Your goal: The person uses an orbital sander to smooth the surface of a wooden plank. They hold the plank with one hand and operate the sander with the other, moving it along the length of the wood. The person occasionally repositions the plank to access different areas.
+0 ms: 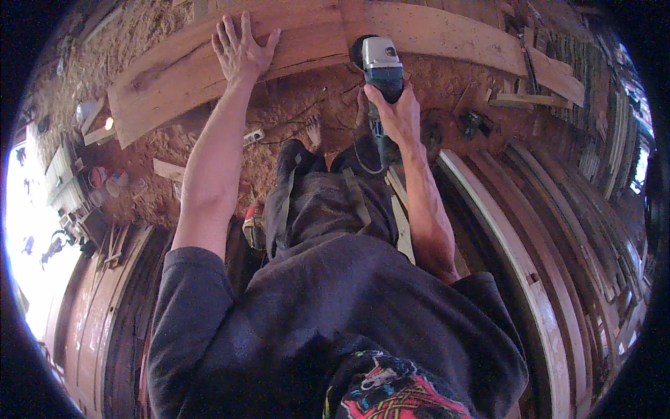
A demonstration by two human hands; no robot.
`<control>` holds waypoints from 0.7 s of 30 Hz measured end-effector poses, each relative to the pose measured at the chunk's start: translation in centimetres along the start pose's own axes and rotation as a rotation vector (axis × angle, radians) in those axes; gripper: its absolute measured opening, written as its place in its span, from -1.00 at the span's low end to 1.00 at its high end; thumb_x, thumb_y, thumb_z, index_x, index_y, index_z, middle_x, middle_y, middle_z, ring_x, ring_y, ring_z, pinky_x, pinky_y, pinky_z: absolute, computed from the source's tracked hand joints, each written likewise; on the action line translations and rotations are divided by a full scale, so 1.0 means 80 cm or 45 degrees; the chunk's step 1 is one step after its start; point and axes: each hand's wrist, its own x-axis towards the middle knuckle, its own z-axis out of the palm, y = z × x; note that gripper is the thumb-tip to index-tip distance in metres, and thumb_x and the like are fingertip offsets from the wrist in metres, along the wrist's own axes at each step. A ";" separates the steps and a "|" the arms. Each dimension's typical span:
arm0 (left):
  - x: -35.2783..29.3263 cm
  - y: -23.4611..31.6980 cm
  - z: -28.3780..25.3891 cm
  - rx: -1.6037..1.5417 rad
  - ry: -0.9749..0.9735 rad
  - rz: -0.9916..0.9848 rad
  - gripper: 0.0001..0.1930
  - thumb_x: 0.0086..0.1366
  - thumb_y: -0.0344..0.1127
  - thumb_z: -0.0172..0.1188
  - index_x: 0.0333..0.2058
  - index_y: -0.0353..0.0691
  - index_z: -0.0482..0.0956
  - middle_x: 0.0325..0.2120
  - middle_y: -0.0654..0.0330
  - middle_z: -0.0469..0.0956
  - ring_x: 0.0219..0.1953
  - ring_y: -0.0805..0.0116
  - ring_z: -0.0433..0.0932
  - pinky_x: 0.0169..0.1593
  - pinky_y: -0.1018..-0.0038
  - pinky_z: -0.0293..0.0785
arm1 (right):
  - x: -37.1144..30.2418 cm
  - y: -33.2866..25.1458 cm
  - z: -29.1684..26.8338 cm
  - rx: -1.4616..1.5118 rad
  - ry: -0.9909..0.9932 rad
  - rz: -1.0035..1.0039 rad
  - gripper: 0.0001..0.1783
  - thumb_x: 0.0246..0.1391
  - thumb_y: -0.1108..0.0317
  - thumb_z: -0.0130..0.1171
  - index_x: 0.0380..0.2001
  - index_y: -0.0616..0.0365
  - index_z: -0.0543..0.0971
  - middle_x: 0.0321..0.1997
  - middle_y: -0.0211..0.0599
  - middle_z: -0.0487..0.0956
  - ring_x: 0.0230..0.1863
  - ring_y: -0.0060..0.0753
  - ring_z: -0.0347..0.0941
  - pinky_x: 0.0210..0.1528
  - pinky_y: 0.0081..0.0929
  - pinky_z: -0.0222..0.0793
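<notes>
Head view gives me the left hand (241, 52) lying palm down on a wide reddish-brown plank (167, 91), its fingers spread and its thumb held out to the right, gripping nothing. I see the right hand (399, 115) wrapped around the body of a power tool (382, 66), which has a silver-grey head and a dark teal casing. That tool points away from the torso, its head over the wood to the right of the left hand. A dark round part shows at the left side of its head; from my angle I cannot tell whether it touches the surface. Wood (447, 35) runs on to the right past the tool, but I can't make out whether it is one board or two.

Below the right wrist, a cable (368, 166) hangs in a loop. Nearer the torso, I pick out a bare foot (314, 130) on reddish-brown ground (276, 124), with a white socket strip (253, 137) to its left. A red object (252, 222) lies beside the left trouser leg, partly hidden from me. Farther out, long boards (499, 251) lie side by side on the right, and small containers (98, 178) stand near the bright opening at far left.
</notes>
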 end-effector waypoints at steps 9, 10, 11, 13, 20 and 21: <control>-0.001 -0.005 0.006 0.006 0.071 0.005 -0.01 0.31 0.53 0.01 0.52 0.02 0.13 0.54 -0.16 -0.02 0.58 -0.14 -0.09 0.58 -0.03 -0.27 | -0.003 -0.018 0.003 0.042 -0.060 0.034 0.01 -0.05 -0.34 0.45 0.10 0.43 0.48 -0.04 0.14 0.68 0.00 0.06 0.66 0.03 -0.15 0.54; 0.000 -0.006 0.006 0.008 0.070 0.005 -0.01 0.31 0.53 0.01 0.52 0.02 0.13 0.54 -0.16 -0.02 0.58 -0.14 -0.09 0.58 -0.03 -0.27 | -0.002 -0.018 0.003 0.013 -0.042 0.018 0.01 -0.05 -0.34 0.45 0.10 0.43 0.48 -0.04 0.14 0.68 -0.01 0.06 0.66 0.03 -0.15 0.54; 0.000 -0.006 0.006 0.010 0.068 0.005 -0.01 0.31 0.53 0.01 0.51 0.02 0.13 0.54 -0.16 -0.02 0.58 -0.14 -0.09 0.58 -0.03 -0.26 | -0.002 -0.017 0.004 -0.016 -0.024 0.003 0.01 -0.05 -0.34 0.45 0.10 0.43 0.49 -0.04 0.14 0.68 -0.01 0.06 0.66 0.03 -0.15 0.54; -0.001 -0.007 0.005 -0.010 0.067 0.004 -0.01 0.32 0.54 0.01 0.51 0.02 0.13 0.54 -0.15 -0.03 0.58 -0.13 -0.10 0.58 -0.04 -0.25 | -0.001 -0.014 0.007 -0.047 0.006 -0.014 0.01 -0.05 -0.34 0.45 0.09 0.43 0.49 -0.06 0.13 0.69 -0.02 0.05 0.67 0.03 -0.16 0.54; -0.002 -0.025 0.012 0.018 0.039 -0.011 -0.01 0.33 0.54 -0.02 0.52 0.01 0.12 0.54 -0.13 -0.03 0.58 -0.13 -0.11 0.58 -0.05 -0.25 | 0.004 0.000 0.009 0.008 0.028 0.039 -0.06 -0.01 -0.30 0.46 0.07 0.42 0.51 -0.15 0.08 0.70 -0.11 0.00 0.69 0.00 -0.15 0.55; -0.002 -0.027 0.013 0.005 0.041 -0.011 -0.01 0.33 0.55 -0.03 0.52 0.01 0.12 0.54 -0.13 -0.04 0.58 -0.12 -0.11 0.58 -0.05 -0.26 | 0.005 0.001 0.010 0.015 0.020 0.078 -0.07 0.00 -0.29 0.46 0.06 0.41 0.51 -0.16 0.08 0.70 -0.12 -0.01 0.69 -0.01 -0.15 0.55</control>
